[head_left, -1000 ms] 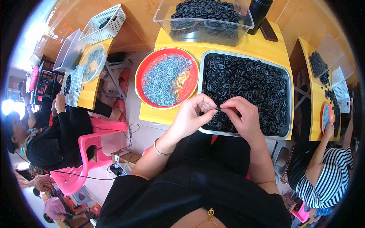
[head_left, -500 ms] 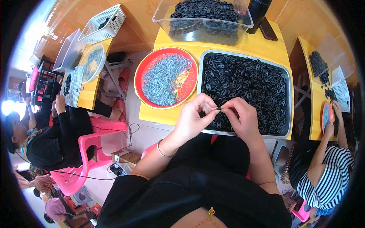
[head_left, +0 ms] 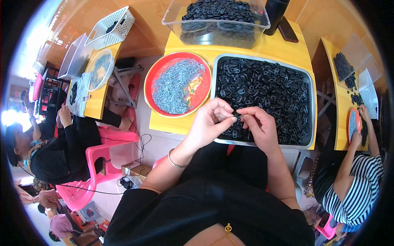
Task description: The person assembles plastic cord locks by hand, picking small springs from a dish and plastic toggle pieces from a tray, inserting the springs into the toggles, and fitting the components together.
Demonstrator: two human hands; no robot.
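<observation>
Hands raised together over the near left part of a steel tray [head_left: 311,110], fingertips almost meeting. Left hand [head_left: 215,123]: thumb and forefinger pinched on a small dark piece [head_left: 237,116], other fingers curled in; exact shape of the piece too small to make out. Right hand [head_left: 260,127]: thumb and index bent close against the same piece — cannot tell whether they grip it or merely steady it. Tray contents: black oval links [head_left: 266,94], many with two holes, heaped loose. Just left of the tray, a round red dish [head_left: 200,99] with silvery wire bits [head_left: 174,86] piled mostly on its left side. Beyond both, on the yellow table [head_left: 297,49], a clear bin [head_left: 221,39] of more black parts; beside it, a black cylinder [head_left: 276,16] and a dark flat object [head_left: 288,30]. Co-worker in striped top [head_left: 353,190] sits at right.
</observation>
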